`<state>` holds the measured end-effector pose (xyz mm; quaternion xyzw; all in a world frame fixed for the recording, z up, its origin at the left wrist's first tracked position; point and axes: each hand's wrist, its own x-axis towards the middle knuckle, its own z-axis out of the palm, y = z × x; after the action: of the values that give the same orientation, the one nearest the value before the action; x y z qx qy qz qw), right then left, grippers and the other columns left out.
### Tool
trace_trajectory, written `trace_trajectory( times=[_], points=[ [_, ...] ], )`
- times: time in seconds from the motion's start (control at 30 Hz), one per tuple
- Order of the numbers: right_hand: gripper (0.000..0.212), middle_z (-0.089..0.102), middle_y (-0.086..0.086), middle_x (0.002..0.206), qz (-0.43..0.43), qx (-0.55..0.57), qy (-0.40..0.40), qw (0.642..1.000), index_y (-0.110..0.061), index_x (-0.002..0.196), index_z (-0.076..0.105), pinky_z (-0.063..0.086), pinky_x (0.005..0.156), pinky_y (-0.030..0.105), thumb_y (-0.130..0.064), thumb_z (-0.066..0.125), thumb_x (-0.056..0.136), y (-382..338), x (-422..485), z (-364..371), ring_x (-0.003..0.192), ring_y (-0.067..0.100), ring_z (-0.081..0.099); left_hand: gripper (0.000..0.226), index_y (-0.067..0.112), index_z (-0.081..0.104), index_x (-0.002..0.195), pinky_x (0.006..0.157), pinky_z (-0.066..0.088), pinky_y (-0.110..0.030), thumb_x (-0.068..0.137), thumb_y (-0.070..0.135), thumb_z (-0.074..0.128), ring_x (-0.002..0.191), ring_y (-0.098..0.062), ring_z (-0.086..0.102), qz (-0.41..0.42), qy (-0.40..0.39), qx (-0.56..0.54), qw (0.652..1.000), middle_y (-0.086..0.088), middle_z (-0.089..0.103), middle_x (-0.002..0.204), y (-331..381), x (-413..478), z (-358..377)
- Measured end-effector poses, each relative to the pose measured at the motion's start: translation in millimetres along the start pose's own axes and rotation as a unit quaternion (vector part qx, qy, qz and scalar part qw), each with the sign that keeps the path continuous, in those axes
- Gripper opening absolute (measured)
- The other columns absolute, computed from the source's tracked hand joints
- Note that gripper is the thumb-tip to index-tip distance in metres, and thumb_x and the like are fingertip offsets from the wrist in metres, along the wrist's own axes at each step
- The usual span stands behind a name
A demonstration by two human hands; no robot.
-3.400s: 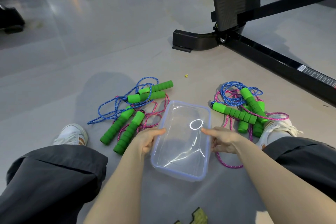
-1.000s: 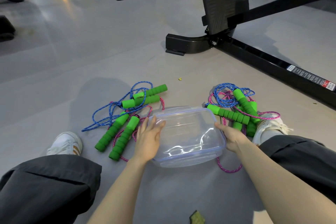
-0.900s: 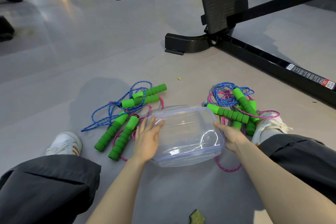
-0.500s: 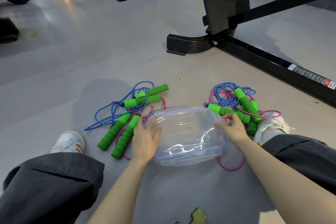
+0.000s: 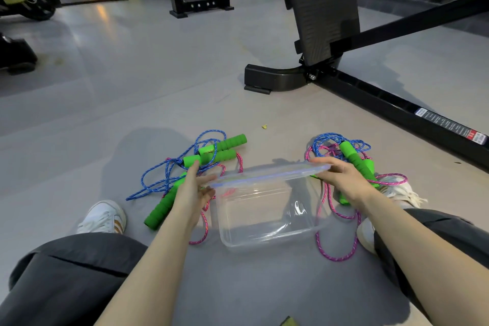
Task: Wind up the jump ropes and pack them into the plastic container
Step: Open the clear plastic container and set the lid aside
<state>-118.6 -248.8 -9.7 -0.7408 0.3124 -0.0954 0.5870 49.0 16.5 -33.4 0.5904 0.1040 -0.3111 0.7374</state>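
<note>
Head view: the clear, blue-rimmed lid (image 5: pixel 270 176) hovers almost flat above the plastic container (image 5: pixel 267 219), long axis left-to-right — left hand (image 5: pixel 194 193) and right hand (image 5: pixel 344 176) pinch its ends.

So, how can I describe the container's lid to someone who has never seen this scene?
Before the black gym machine frame, a clear plastic container sits on the grey floor between two heaps of green-handled jump ropes. The lid hangs just above it, held at its ends by the left hand and right hand. It alone is flat, blue-edged and off the floor.
</note>
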Motion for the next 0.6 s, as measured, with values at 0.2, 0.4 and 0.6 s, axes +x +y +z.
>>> trace_trajectory(
  times=[0.2,0.4,0.6],
  points=[
    [0.026,0.059,-0.023,0.072,-0.114,0.018,0.103,0.988,-0.023,0.065,0.054,0.041,0.073,0.012,-0.009,0.064,0.086,-20.2,1.0,12.0,0.072,-0.01,0.051,0.027,0.018,0.057,0.105,0.074,0.045,-0.034,0.1,0.032,0.034,0.088,-0.023,0.059,0.042,0.05,0.031,0.997,-0.009,0.058,0.099,-12.5,-0.4,-3.6],
    [0.016,0.066,-0.002,0.079,-0.128,0.118,0.182,0.968,-0.017,0.078,0.058,0.048,0.069,0.01,-0.014,0.055,0.093,-17.9,8.9,6.0,0.069,-0.002,0.064,0.066,0.012,0.06,0.12,0.092,0.046,-0.036,0.07,0.055,0.066,0.111,-0.027,0.059,0.029,0.013,0.489,0.871,-0.012,0.064,0.119,-62.3,-11.1,0.6],
    [0.025,0.068,0.001,0.077,-0.09,0.142,0.265,0.95,-0.022,0.068,0.053,0.053,0.081,0.032,-0.018,0.055,0.093,-4.2,11.5,-14.5,0.077,0.012,0.067,0.052,0.014,0.043,0.138,0.094,0.042,-0.042,0.088,0.014,0.056,0.123,-0.034,0.049,0.216,0.022,0.591,0.777,-0.01,0.046,0.14,-69.3,-11.3,1.1]
  ],
)
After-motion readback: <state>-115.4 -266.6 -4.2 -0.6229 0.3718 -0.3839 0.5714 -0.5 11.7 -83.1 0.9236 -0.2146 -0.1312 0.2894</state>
